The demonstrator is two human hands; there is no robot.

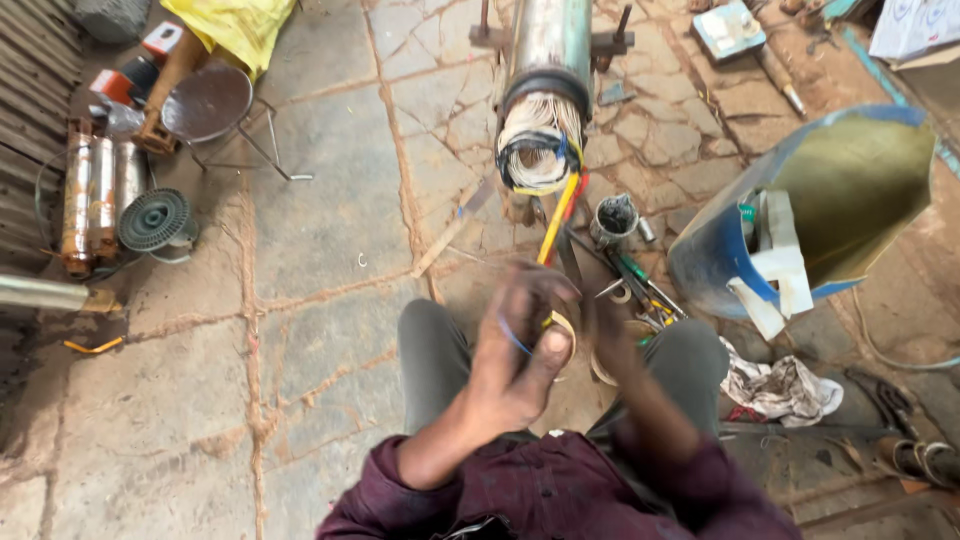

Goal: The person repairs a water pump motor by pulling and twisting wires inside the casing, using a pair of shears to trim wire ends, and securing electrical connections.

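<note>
On a cracked stone floor, a seated person's left hand [520, 350] curls around a roll of tape [562, 335] with a thin blue wire [513, 337] across the palm, while the blurred right hand [607, 335] beside it has a grip that cannot be made out. Just ahead lies one steel motor cylinder [548, 50], its winding wires [540, 145] exposed, trailing one yellow lead [557, 220] and one red lead [574, 196] toward the hands; one cut blue drum [850, 190] stands to the right.

Repair workshop: motor windings [540, 140], scattered tools [640, 285]
</note>
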